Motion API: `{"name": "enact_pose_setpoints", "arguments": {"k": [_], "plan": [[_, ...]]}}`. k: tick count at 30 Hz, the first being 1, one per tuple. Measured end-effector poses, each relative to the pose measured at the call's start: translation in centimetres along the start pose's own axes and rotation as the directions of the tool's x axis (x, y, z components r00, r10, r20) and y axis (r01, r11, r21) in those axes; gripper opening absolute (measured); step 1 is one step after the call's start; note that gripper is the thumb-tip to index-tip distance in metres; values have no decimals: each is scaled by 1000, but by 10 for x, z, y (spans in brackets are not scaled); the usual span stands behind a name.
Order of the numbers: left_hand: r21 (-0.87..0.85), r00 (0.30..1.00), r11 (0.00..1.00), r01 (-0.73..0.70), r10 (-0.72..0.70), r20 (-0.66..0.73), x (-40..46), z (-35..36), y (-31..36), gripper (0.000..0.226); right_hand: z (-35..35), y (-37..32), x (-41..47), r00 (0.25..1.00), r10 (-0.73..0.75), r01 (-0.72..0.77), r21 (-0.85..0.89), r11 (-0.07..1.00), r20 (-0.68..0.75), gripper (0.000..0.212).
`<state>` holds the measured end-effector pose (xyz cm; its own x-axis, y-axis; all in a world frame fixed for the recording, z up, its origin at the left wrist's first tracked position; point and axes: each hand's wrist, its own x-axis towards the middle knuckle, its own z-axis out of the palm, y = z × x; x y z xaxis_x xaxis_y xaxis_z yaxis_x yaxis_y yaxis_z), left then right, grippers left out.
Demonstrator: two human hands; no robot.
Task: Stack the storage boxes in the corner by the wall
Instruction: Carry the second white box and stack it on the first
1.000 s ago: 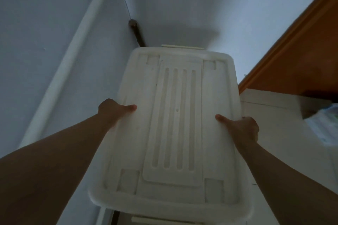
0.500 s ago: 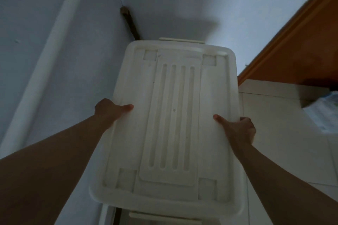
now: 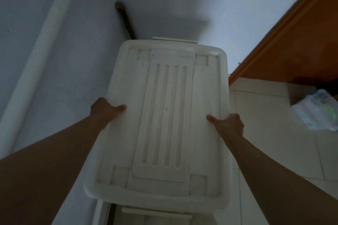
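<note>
Hands, left (image 3: 105, 110) and right (image 3: 230, 124), gripping lidded white storage box (image 3: 164, 115) sides; contents hidden.

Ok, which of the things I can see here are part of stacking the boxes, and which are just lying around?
Part of the job:
- white storage box, gripped on its long sides
- left hand
- right hand
- part of another white box just below it
- the wall corner

Just lying about:
- white pipe on the left wall
- clear plastic packet on the floor
- wooden door frame

Storage box (image 3: 164, 115) in wall corner — pipe (image 3: 42, 60) left, door (image 3: 292, 42) right, bag (image 3: 318, 111) farther right.
</note>
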<state>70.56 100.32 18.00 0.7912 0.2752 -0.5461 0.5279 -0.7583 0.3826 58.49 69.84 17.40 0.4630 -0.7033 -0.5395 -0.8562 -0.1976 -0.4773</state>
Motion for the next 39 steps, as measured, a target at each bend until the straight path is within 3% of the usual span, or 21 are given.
{"name": "enact_pose_setpoints", "arguments": {"k": [5,8,11,16,20,26,39], "plan": [[101,999,994,-30,29,15,-28,-5,16,107,-12,-10,-16,997,-67,71,-119,990,35,91],[173,999,984,-51,50,10,-52,-7,35,104,-26,-24,-27,992,-120,125,-173,977,36,88],[155,994,982,-106,99,54,-71,-4,53,99,-36,-36,-32,980,-188,198,-220,955,68,87],[126,995,987,-104,104,12,-96,2,74,91,-47,-52,-21,946,-266,310,-277,909,186,86],[90,999,996,-12,15,-41,-115,10,78,85,-55,-63,2,909,-303,384,-292,876,285,88],[-71,960,969,235,-243,-140,-171,38,81,82,-81,-80,32,777,-388,586,-344,734,496,85],[-282,872,889,360,-428,-236,-269,86,82,80,-124,-74,39,572,-504,803,-320,502,647,76]]}}
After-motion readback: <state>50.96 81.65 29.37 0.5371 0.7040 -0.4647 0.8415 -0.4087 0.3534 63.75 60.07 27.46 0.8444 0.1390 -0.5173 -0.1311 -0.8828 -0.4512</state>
